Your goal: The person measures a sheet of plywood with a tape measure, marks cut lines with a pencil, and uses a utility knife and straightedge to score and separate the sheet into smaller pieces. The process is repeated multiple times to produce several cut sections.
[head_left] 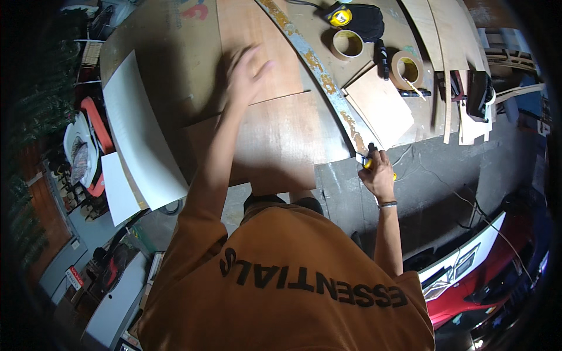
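Note:
My left hand is over the thin wooden sheets, blurred by motion, with its fingers apart and nothing in them. Beneath it, one reddish-brown sheet meets a second thin wooden sheet that reaches the table's near edge. My right hand is closed round a yellow-and-black tool, which looks like a utility knife; its blade cannot be made out. That hand is at the near end of a long, paint-worn straightedge, which runs diagonally away across the table.
Right of the straightedge lie pale wooden pieces, two tape rolls, black markers and a yellow tape measure. A curved white sheet lies on the left. Cables trail over the floor at right.

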The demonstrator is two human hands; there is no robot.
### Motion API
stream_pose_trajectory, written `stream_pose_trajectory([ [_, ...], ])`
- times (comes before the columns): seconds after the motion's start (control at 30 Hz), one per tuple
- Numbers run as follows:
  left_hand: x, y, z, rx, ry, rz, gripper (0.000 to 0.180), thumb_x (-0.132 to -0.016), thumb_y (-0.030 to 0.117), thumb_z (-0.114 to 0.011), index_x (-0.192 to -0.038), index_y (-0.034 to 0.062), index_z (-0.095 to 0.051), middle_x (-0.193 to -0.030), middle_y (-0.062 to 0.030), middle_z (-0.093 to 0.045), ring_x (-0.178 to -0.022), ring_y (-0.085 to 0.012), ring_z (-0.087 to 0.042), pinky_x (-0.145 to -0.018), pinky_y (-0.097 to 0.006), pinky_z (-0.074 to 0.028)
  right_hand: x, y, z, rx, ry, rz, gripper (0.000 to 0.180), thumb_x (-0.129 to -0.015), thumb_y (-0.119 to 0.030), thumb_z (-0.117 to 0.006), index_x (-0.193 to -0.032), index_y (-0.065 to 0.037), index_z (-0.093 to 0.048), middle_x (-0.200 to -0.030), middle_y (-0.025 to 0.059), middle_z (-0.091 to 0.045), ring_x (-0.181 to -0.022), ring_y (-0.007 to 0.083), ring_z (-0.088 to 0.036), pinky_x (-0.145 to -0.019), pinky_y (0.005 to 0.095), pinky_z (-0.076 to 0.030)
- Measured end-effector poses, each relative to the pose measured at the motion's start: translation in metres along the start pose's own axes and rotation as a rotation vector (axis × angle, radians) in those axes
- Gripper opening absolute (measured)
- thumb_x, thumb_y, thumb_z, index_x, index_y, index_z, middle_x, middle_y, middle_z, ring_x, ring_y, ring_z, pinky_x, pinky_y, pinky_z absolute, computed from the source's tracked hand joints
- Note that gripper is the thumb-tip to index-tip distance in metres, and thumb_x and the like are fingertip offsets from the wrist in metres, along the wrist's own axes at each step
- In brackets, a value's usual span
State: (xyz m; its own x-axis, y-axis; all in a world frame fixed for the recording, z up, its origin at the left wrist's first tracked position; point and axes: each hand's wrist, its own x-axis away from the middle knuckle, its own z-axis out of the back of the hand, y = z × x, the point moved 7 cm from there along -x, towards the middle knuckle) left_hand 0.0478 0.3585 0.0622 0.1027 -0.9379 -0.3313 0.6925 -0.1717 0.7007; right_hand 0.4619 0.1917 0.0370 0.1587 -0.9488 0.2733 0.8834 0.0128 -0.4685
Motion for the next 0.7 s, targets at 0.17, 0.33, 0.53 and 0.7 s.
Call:
stream_pose_trajectory([
  [0.17, 0.149, -0.029, 0.122, -0.263, 0.024, 0.14, 0.057, -0.084, 0.034, -0.081, -0.13, 0.0045, -0.064, -0.131, -0.0174, -0.064, -0.125, -0.0404, -0.058, -0.107, -0.048, -0.045, 0.032, -0.033, -0.007, -0.264, 0.0, -0.067, 0.042, -0.074, -0.013, -0.072, -0.115, -0.004, -0.064, -0.097, 0.0212, -0.067, -0.089, 0.0416, -0.067, -0.08, 0.0489, -0.055],
  [0.33, 0.236, -0.004, 0.109, -0.399, -0.591, -0.124, 0.075, -0.082, 0.057, -0.074, -0.14, 0.0107, -0.059, -0.149, -0.0164, -0.053, -0.139, -0.036, -0.049, -0.116, -0.053, -0.034, 0.072, -0.087, -0.065, -0.186, 0.194, -0.063, 0.044, -0.077, -0.036, -0.083, -0.108, -0.009, -0.066, -0.086, 0.0171, -0.066, -0.078, 0.0393, -0.065, -0.069, 0.0497, -0.053],
  [0.53, 0.244, -0.029, 0.121, -0.323, -0.639, -0.141, 0.079, -0.08, 0.058, -0.076, -0.143, 0.0128, -0.058, -0.156, -0.0139, -0.045, -0.146, -0.0343, -0.04, -0.119, -0.052, -0.031, 0.139, -0.149, -0.152, -0.321, 0.296, -0.11, 0.053, -0.076, -0.041, -0.083, -0.105, -0.001, -0.066, -0.084, 0.019, -0.063, -0.077, 0.0407, -0.064, -0.07, 0.0489, -0.052],
  [0.7, 0.223, -0.017, 0.095, -0.17, -0.583, -0.115, 0.088, -0.074, 0.045, -0.087, -0.146, 0.0072, -0.052, -0.158, -0.0182, -0.04, -0.146, -0.0382, -0.036, -0.118, -0.051, -0.032, 0.17, -0.178, -0.2, -0.318, 0.29, -0.165, 0.049, -0.074, -0.035, -0.085, -0.104, -0.002, -0.065, -0.084, 0.0162, -0.061, -0.078, 0.0377, -0.062, -0.07, 0.0478, -0.05],
])
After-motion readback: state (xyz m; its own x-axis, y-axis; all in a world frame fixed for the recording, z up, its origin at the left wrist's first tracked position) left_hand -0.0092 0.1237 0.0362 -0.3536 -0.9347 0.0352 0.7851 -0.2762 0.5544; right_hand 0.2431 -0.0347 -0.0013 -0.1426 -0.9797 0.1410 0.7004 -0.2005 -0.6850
